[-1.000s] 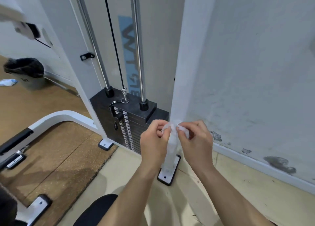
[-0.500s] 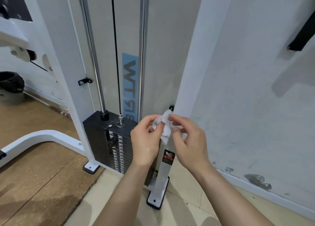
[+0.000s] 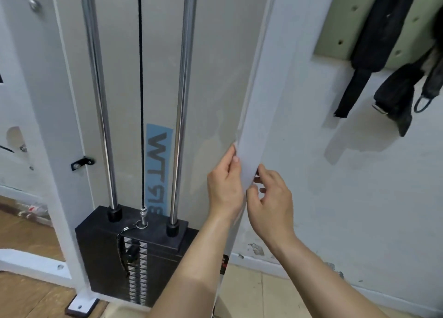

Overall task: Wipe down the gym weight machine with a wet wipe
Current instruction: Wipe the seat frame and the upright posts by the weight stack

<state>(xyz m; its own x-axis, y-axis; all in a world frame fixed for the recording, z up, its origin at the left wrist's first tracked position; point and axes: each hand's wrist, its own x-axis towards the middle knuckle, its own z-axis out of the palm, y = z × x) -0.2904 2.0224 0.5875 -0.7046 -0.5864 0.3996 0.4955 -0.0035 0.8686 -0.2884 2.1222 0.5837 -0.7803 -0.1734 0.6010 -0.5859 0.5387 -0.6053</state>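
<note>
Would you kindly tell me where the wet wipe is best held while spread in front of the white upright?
By its side edges, each pinched from its own side, as the left hand and right hand do. The wet wipe is a thin, limp sheet spread before the white upright; edge pinches probably keep it flat, while a grab at the middle would bunch it.
</note>
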